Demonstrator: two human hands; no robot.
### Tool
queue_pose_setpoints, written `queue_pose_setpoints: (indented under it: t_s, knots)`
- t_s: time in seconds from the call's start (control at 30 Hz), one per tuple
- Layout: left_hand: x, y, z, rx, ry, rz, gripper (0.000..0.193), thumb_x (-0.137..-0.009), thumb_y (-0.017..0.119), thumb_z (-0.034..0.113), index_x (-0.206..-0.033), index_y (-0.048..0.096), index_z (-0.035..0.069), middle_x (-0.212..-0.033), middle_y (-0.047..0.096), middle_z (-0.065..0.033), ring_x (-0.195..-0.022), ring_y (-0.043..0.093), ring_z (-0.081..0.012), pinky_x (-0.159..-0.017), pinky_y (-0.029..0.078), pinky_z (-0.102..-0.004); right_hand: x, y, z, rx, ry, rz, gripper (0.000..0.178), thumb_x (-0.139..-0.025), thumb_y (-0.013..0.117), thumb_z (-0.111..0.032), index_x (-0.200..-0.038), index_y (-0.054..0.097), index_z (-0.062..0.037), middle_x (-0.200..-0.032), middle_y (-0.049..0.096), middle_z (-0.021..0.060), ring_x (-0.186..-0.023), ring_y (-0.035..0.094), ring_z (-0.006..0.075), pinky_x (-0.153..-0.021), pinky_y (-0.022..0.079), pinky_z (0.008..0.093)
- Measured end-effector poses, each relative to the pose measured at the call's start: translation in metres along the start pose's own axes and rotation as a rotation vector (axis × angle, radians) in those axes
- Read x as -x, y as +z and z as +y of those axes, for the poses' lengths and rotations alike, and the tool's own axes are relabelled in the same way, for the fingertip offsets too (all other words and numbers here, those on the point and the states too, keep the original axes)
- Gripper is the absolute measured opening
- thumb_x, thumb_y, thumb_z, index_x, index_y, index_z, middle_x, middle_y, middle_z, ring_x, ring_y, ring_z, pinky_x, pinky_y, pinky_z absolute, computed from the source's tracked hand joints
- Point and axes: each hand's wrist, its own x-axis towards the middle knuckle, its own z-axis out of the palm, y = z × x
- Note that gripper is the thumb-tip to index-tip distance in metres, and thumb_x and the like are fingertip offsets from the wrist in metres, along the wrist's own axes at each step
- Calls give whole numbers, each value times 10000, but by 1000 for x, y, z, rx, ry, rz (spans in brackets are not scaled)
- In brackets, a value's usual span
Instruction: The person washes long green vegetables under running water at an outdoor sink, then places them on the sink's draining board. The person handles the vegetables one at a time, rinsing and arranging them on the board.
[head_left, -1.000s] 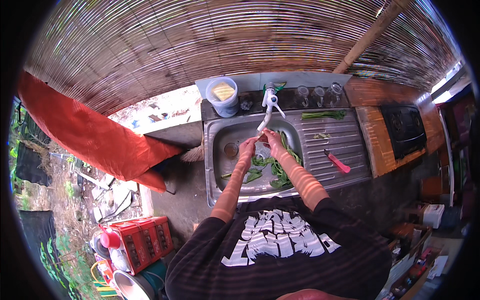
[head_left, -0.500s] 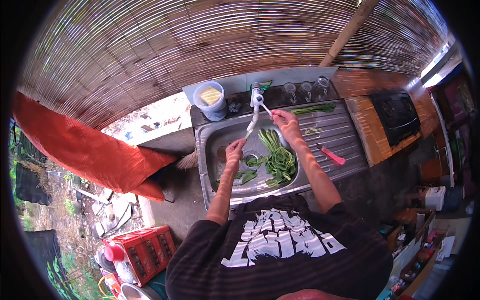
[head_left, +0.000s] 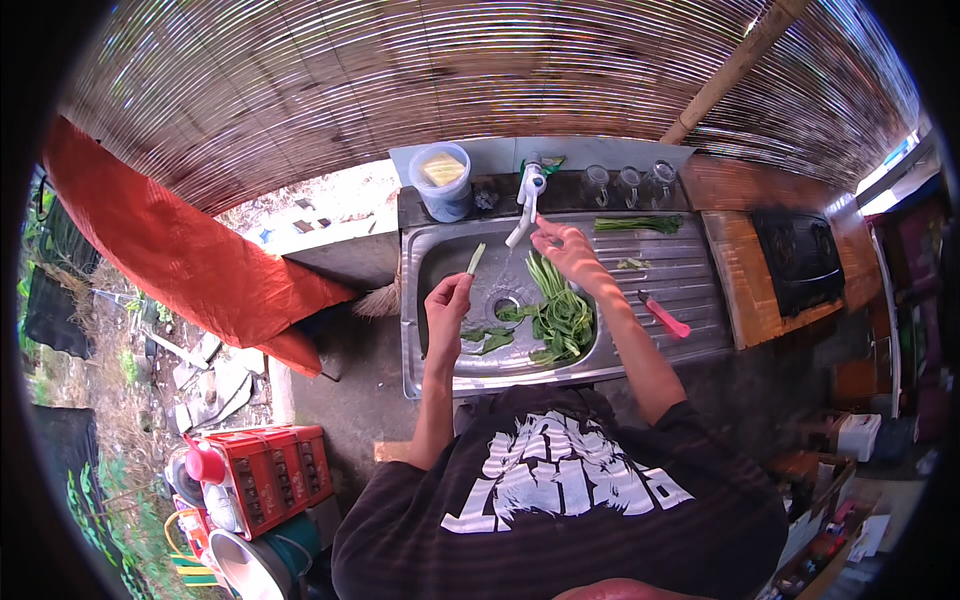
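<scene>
A pale green stalk [head_left: 477, 259] stands upright between the pinched fingers of my left hand [head_left: 448, 300], over the left part of the sink. My right hand [head_left: 568, 253] is beside the white faucet [head_left: 528, 197]; its fingers are apart, with a fingertip at or very near the end of the lever. Below the spout, water appears to run into the metal sink [head_left: 432, 368]. A bunch of leafy greens [head_left: 562, 318] lies at the sink's right side. Loose green leaves [head_left: 488, 340] lie by the drain [head_left: 505, 302].
On the ribbed drainboard [head_left: 700, 290] are a pink-handled knife or peeler [head_left: 664, 315], thin green stems [head_left: 638, 224] and scraps. A plastic bucket [head_left: 440, 185] and glass mugs [head_left: 627, 187] stand behind the sink. A black stove [head_left: 797, 260] is at right, a red crate [head_left: 275, 480] at lower left.
My right hand has moved slightly down, and the faucet lever has swung toward the spout. Water now seems to flow. My left hand has drawn back from the spout with the stalk.
</scene>
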Motion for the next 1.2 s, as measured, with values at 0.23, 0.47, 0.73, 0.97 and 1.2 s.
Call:
queue_pose_setpoints:
  t_s: [0.23, 0.47, 0.73, 0.97, 1.2]
  knots:
    - [10, 36, 10, -105, -34, -40, 170, -909, 617, 197, -973, 632, 41, -669, 429, 112, -555, 296, 18, -482, 205, -183, 53, -19, 96, -207, 8, -36, 372, -883, 623, -194, -1237, 572, -92, -1064, 639, 61, -956, 579, 132, -855, 468, 303]
    - [10, 69, -31, -247, -141, -15, 245, -868, 674, 222, -1012, 667, 24, -621, 433, 115, -470, 275, 18, -420, 163, -206, 83, -81, 203, 181, 239, 272, 400, -817, 658, -199, -1203, 590, -118, -1070, 631, 127, -1048, 577, 255, -933, 439, 349]
    - [-6, 142, -104, -517, -186, -69, 268, -861, 659, 213, -1022, 677, 0, -744, 626, 7, -638, 489, -54, -577, 382, -225, 114, -101, 303, 503, 134, 219, 268, -760, 651, -139, -1027, 633, -125, -1031, 628, 131, -1019, 564, 309, -905, 445, 395]
    - [-29, 207, -164, -732, -67, -143, 294, -807, 709, 264, -953, 703, 9, -793, 688, -95, -714, 604, -144, -683, 474, -294, 102, -100, 314, 629, 149, 104, 263, -804, 582, -167, -1059, 645, -154, -994, 642, 91, -978, 585, 298, -841, 485, 405]
    - [-71, 226, -236, -935, -9, -33, 227, -757, 731, 247, -839, 713, 36, -814, 688, -117, -753, 643, -203, -745, 486, -317, 95, -122, 300, 591, 58, 27, 234, -805, 587, -184, -1012, 665, -107, -939, 641, 126, -912, 605, 299, -842, 487, 399]
